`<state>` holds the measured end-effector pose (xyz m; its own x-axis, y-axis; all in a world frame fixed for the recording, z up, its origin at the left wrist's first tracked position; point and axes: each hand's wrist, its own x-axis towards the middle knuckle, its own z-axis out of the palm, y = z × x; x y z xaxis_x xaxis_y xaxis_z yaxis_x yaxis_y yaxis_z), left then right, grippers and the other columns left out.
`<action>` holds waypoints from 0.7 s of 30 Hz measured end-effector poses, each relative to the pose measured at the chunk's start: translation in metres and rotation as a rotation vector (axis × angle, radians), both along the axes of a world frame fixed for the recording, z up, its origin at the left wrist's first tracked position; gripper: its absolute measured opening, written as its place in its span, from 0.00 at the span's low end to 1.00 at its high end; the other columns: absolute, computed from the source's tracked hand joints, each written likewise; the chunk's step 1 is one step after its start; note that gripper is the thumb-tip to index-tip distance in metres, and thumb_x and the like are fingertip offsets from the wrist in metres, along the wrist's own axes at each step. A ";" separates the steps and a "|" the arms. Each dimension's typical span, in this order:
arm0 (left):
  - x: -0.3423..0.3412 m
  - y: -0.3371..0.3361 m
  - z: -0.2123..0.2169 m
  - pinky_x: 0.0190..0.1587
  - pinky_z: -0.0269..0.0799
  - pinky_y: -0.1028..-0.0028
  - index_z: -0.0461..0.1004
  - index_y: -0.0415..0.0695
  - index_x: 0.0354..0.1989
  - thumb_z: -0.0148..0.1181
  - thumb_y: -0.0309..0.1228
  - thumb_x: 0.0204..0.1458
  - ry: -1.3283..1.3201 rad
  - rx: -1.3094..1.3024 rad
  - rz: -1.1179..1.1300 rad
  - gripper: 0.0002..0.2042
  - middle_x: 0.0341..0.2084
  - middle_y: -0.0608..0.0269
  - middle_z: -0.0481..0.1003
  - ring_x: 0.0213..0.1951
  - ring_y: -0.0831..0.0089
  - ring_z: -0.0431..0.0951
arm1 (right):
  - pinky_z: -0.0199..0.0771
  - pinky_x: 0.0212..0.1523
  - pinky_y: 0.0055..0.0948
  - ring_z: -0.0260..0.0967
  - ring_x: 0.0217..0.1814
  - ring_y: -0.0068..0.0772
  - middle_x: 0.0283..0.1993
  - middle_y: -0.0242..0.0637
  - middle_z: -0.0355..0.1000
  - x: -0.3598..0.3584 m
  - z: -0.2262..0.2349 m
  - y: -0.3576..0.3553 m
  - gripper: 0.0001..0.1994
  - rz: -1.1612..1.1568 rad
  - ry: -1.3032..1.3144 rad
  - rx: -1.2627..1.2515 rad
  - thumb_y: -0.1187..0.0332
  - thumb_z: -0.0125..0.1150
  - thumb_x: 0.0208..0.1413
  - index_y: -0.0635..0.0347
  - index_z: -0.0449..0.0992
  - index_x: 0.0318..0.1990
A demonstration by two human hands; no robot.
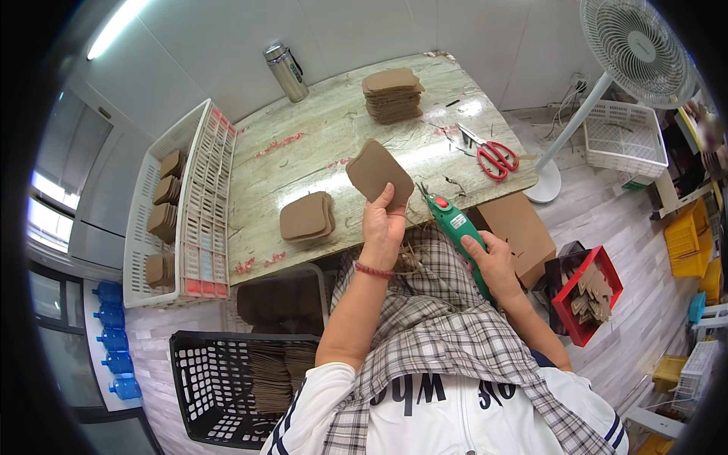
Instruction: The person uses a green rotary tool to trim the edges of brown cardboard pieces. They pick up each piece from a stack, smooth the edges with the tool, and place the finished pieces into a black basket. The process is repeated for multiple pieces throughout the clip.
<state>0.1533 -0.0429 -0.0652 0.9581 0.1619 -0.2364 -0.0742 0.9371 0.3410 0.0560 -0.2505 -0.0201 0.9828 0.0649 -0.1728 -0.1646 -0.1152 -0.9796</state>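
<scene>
Marble-patterned table filling the upper middle of the frame, tilted. White floor fan at upper right, one only. Black crate at lower left, holding a stack of brown pieces. White slotted basket at left, holding four small piles of the same brown pieces. A second white basket at upper right under the fan, contents not clear. Red tray at right, loaded with brown offcuts. Cardboard box just below the table edge. Two stacks on the table: tall stack near the top centre, low stack at centre. Steel flask upright at the table's far edge. Red-handled scissors lying flat at the table's right side, one pair. Left hand at centre, fingers and thumb pinched together on the lower edge of one brown rounded-square piece, held up above the table edge. Right hand just right of it, fingers wrapped closed around a green powered cutter, tip pointing up-left toward the held piece.
</scene>
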 end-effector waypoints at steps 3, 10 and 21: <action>-0.005 -0.006 0.000 0.57 0.70 0.61 0.67 0.38 0.52 0.58 0.17 0.52 0.007 0.027 -0.039 0.18 0.48 0.58 0.72 0.51 0.61 0.73 | 0.62 0.23 0.17 0.62 0.21 0.15 0.25 0.31 0.71 -0.001 0.002 0.001 0.18 -0.004 0.005 0.006 0.55 0.60 0.58 0.65 0.75 0.38; -0.018 -0.020 -0.005 0.57 0.70 0.62 0.68 0.38 0.52 0.57 0.17 0.53 -0.044 0.054 -0.111 0.17 0.49 0.56 0.72 0.51 0.61 0.73 | 0.62 0.22 0.18 0.63 0.21 0.16 0.25 0.32 0.71 -0.001 0.014 0.004 0.17 -0.008 -0.025 -0.007 0.55 0.59 0.59 0.65 0.75 0.38; -0.034 -0.016 -0.021 0.50 0.77 0.65 0.70 0.40 0.50 0.56 0.16 0.52 -0.100 0.255 -0.282 0.16 0.47 0.57 0.75 0.48 0.64 0.77 | 0.63 0.22 0.17 0.63 0.21 0.16 0.25 0.32 0.71 0.005 0.022 -0.001 0.16 -0.047 -0.018 0.067 0.56 0.57 0.60 0.64 0.74 0.39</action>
<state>0.1194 -0.0585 -0.0860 0.9896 -0.0691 -0.1260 0.1292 0.8118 0.5695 0.0605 -0.2517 0.0022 0.9880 0.0290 -0.1514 -0.1501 -0.0415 -0.9878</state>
